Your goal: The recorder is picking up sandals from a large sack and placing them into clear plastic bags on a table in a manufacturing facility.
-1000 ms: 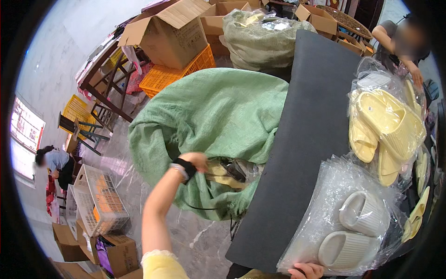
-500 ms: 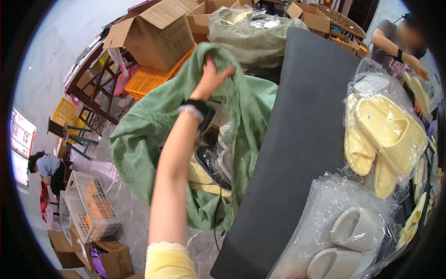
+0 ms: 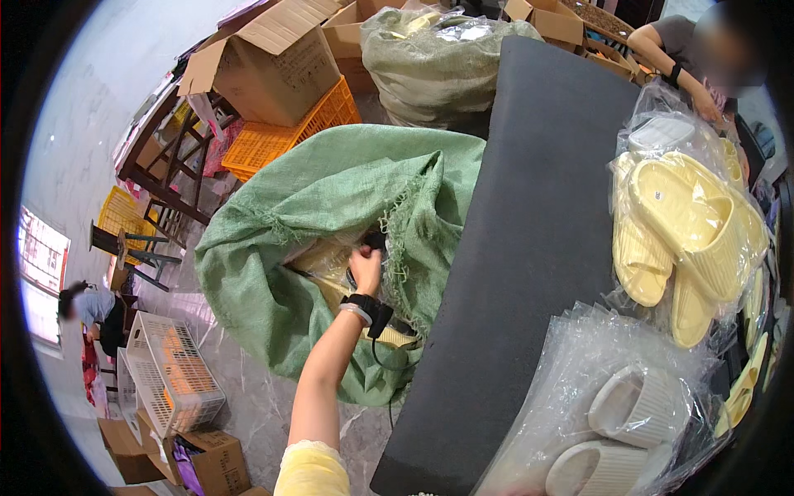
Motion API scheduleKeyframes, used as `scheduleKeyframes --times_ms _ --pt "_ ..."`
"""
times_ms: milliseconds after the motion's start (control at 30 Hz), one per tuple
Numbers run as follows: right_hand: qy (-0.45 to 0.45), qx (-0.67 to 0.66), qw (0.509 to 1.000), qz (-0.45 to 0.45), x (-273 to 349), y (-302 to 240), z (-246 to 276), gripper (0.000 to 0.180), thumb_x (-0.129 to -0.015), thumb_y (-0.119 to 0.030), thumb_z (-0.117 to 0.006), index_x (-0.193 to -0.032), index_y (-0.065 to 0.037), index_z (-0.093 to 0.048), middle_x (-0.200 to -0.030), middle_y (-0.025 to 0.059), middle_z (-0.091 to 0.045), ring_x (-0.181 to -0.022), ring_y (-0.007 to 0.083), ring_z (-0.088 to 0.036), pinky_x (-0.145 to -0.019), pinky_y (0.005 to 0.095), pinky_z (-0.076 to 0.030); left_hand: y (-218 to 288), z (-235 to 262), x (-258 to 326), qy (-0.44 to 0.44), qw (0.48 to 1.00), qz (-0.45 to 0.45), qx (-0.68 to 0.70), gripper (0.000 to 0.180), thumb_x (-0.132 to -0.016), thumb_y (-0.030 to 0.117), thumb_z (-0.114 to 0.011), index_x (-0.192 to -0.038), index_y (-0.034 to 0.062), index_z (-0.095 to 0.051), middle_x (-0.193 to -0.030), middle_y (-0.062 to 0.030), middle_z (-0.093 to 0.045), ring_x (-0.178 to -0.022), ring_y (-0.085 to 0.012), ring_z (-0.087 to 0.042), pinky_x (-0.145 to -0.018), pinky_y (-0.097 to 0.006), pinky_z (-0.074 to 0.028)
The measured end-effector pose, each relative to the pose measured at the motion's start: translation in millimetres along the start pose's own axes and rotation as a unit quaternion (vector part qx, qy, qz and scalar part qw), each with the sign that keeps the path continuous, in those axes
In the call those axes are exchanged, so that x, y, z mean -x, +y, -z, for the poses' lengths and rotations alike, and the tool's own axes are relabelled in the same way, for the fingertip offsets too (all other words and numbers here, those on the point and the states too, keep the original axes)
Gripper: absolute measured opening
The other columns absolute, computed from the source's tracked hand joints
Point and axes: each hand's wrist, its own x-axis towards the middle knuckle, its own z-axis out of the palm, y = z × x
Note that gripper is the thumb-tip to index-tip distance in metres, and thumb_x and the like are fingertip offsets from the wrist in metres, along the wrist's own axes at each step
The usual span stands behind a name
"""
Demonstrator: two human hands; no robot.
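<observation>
My left hand (image 3: 365,268), with a black band on its wrist, reaches into the mouth of a green woven sack (image 3: 281,178). Its fingers are curled closed beside a dark item (image 3: 376,240); what they grip is hidden by the hand. Pale yellow slippers in clear wrapping (image 3: 325,258) lie inside the sack around the hand. My right hand cannot be made out. To the right, a bagged pair of white slippers (image 3: 633,403) and wrapped yellow slippers (image 3: 686,207) rest at the dark grey board's (image 3: 504,240) far side.
A second, fuller sack (image 3: 438,70) stands behind. Cardboard boxes (image 3: 269,70) and an orange crate (image 3: 318,124) are at the back left. A white basket (image 3: 178,372) and an open box (image 3: 211,459) sit lower left. A co-worker's arm (image 3: 662,62) is at upper right.
My left hand has let go of the sack's raised edge and moved down into its mouth, the fingers now closed. The green fabric has dropped and spread out. The co-worker's arm has shifted.
</observation>
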Motion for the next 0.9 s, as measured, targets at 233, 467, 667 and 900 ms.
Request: scheduleKeyframes --times_ms 233,467,667,900 --pt "0.009 0.007 1.0 0.011 -12 -24 -19 0.028 -0.076 -0.029 -0.058 -0.102 -0.025 -0.068 -0.109 -0.0083 -0.062 -0.087 0.0119 -0.056 -0.076 0.0282 -0.042 -104 -30 -76 -0.254 0.857 0.095 0.438 0.071 -0.078 0.046 -0.067 -0.122 -0.0066 -0.051 -0.116 -0.0195 -0.059 -0.105 -0.0293 -0.058 -0.082 -0.035 -0.047" --pt "0.036 0.037 0.998 -0.027 -62 -60 -23 0.028 -0.076 -0.029 -0.058 -0.102 -0.025 -0.068 -0.109 -0.0083 -0.062 -0.087 0.0118 -0.056 -0.075 0.0279 -0.042 -95 -39 -53 -0.178 0.962 0.014 0.205 0.069 -0.076 0.044 -0.069 -0.12 -0.0071 -0.053 -0.112 -0.0192 -0.062 -0.102 -0.0289 -0.059 -0.083 -0.036 -0.047" --pt "0.051 -0.003 0.998 -0.022 -294 -87 10 0.027 -0.076 -0.029 -0.058 -0.101 -0.025 -0.068 -0.108 -0.0084 -0.063 -0.086 0.0117 -0.057 -0.075 0.0276 -0.042 -88 46 -60 -0.041 0.997 -0.05 -0.049 0.068 -0.074 0.042 -0.071 -0.118 -0.0074 -0.054 -0.109 -0.0191 -0.064 -0.099 -0.0286 -0.061 -0.083 -0.037 -0.047" --pt "0.093 0.054 0.989 0.101 -268 -75 6 0.023 -0.08 -0.03 -0.058 -0.099 -0.024 -0.068 -0.105 -0.0069 -0.064 -0.083 0.0122 -0.057 -0.071 0.0265 -0.043 -84 193 -7 0.08 0.972 0.097 0.199 0.027 -0.078 0.024 -0.066 -0.092 0.0017 -0.06 -0.072 -0.0021 -0.061 -0.049 -0.0108 -0.053 -0.041 -0.026 -0.039"
